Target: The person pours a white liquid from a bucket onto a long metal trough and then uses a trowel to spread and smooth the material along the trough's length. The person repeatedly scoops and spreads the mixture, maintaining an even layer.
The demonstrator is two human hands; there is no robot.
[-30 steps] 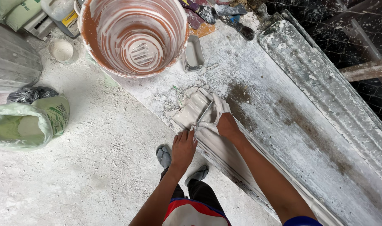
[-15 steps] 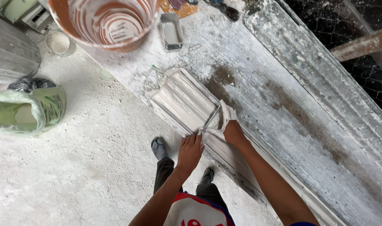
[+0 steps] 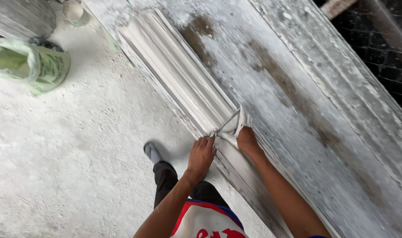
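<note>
Both hands meet on a flat scraper template (image 3: 231, 125), plaster-smeared, standing on the white plaster moulding (image 3: 179, 70). Right hand (image 3: 247, 140) is closed on the blade's near edge; left hand (image 3: 202, 154) grips its left corner, fingers curled over the moulding's front lip. The hands sit close together, just apart.

The moulding is a long ribbed strip running diagonally along the plaster-crusted worktop (image 3: 298, 110), near its front edge; the scraper sits roughly mid-length. Brownish damp patches on the worktop beside it.

On the floor (image 3: 69, 167), dusted white: green sack (image 3: 31, 64) lying open upper left, small white cup (image 3: 74, 11) near the moulding's far end. One grey shoe (image 3: 151, 152) visible below the left arm.
</note>
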